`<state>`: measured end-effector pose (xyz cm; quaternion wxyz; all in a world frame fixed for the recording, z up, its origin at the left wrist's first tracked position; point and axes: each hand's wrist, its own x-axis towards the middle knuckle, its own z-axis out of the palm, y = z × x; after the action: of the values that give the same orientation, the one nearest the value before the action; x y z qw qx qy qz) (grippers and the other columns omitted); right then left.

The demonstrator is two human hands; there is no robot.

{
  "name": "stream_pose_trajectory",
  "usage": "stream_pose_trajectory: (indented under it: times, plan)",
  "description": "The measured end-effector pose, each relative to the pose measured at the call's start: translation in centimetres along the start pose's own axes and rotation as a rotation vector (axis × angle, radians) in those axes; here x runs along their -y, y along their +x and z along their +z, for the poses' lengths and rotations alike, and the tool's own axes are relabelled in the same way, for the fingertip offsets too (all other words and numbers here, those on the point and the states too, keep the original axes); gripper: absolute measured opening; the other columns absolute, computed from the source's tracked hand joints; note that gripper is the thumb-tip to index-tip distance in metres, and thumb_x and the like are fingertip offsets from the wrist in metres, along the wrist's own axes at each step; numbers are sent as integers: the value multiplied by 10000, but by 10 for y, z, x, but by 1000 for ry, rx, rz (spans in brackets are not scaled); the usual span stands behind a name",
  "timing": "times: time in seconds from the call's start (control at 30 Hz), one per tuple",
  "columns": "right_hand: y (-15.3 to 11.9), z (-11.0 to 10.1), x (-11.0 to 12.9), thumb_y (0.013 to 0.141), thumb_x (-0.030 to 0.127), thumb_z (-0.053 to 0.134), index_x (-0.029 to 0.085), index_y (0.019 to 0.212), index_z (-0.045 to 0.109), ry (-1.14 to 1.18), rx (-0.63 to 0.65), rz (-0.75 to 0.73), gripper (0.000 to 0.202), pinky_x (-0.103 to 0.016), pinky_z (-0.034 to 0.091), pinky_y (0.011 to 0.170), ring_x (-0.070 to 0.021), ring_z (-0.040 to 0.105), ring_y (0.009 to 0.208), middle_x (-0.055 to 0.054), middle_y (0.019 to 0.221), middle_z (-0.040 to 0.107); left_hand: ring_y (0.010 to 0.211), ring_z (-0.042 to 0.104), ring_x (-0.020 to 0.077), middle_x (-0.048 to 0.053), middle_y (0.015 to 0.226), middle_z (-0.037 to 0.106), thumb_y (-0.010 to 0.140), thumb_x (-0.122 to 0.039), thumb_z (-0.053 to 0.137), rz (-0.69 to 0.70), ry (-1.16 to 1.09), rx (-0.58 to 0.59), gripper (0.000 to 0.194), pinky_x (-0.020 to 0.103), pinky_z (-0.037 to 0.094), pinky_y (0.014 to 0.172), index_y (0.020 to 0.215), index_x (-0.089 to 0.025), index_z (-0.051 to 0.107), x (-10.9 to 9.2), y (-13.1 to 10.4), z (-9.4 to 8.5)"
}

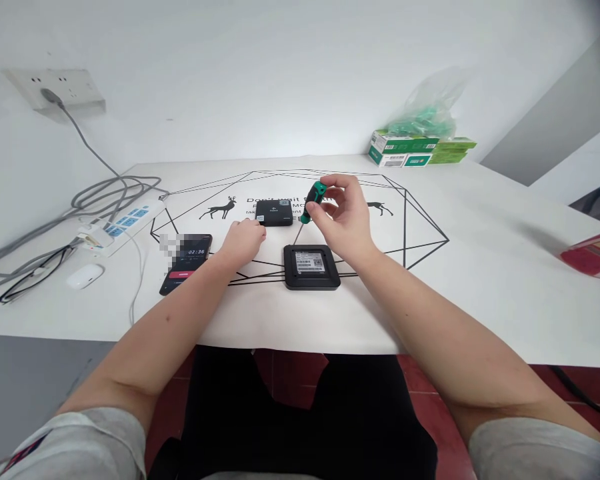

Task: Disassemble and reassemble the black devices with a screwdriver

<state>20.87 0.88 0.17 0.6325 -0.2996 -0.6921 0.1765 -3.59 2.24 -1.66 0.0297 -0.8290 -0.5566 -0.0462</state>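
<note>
"While the left hand (244, 241) sits at the near-left corner of that small black box (274, 213), what's the right hand (349, 219) got?"

"Screwdriver (316, 194)! Grip closed, thumb and fingers pinching the green-and-black handle — shaft slanting down to the far-left corner of the labelled black case (310, 263), flat on the desk (290, 320)."

"Tip touching?"

"Can't tell from where I'm standing; it's right at the edge."

"And the left grip?"

"Fingers curled, knuckles up — whether they've hold of anything, I can't tell. Phone (191, 256) lies lit beside that forearm, reading 02:36."
</note>
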Motion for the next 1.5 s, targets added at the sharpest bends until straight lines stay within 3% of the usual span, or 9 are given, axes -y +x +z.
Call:
stream_pose_trajectory:
  times: [0.17,0.3,0.47,0.57,0.63,0.7,0.77,1.1,1.5]
  plan:
    - [1,-1,5,952,392,755,349,1280,581,-21,16,16,374,-394,668,831,-221,671,1070,-53,1275,631,1180,684,333,148,1164,764,1086,-175,452,4,25,3,354,481,499,1016,1033,-197,801,-2,-2,0]
    - [0,0,7,939,357,748,342,1270,586,-28,30,14,369,-404,663,839,-224,678,1070,-51,1253,636,1252,642,371,180,1243,742,1072,-226,495,-26,17,-56,294,526,505,1049,1163,-174,770,-11,-7,3]
    - [0,0,6,930,355,739,335,1268,593,-40,23,21,369,-405,655,831,-222,676,1052,-50,1236,645,1328,609,353,174,1334,716,1120,-325,392,85,-199,-71,417,550,452,1193,1324,-154,713,-21,-14,3]
    - [1,-1,7,926,389,748,331,1270,590,-46,20,41,383,-389,653,813,-222,671,1059,-55,1255,654,1502,515,338,166,1571,606,1117,-571,428,263,-440,45,595,507,398,1282,1519,-170,603,-22,-20,-2]
    - [1,0,9,922,383,748,325,1268,594,-37,21,50,383,-377,648,795,-218,676,1054,-55,1253,659,1603,404,382,171,1707,479,956,-767,643,365,-501,183,899,511,368,1314,1628,-187,502,-22,-25,-6]
    - [0,1,12,920,355,736,317,1262,601,-25,28,53,370,-371,643,780,-212,683,1037,-52,1234,667,1644,325,432,181,1774,381,791,-819,799,398,-486,273,1164,545,334,1334,1695,-196,412,-24,-28,-9]
    - [-1,2,15,917,327,725,309,1245,611,-18,40,51,348,-370,640,769,-210,687,1023,-50,1209,674,1656,290,457,190,1792,339,744,-799,846,385,-454,296,1248,562,314,1339,1723,-196,362,-27,-29,-11]
    - [-5,8,18,888,324,761,310,1218,638,53,65,53,353,-357,633,750,-209,691,1026,-53,1226,677,1545,432,421,191,1638,502,824,-703,775,402,-373,221,1072,534,362,1295,1692,-199,398,-31,-26,-10]
    - [-9,7,23,921,355,778,331,1235,642,105,123,-51,343,-372,644,774,-202,679,1009,-51,1227,636,1591,366,467,238,1693,424,872,-733,712,390,-374,279,1084,573,362,1282,1708,-154,337,-27,-25,-5]
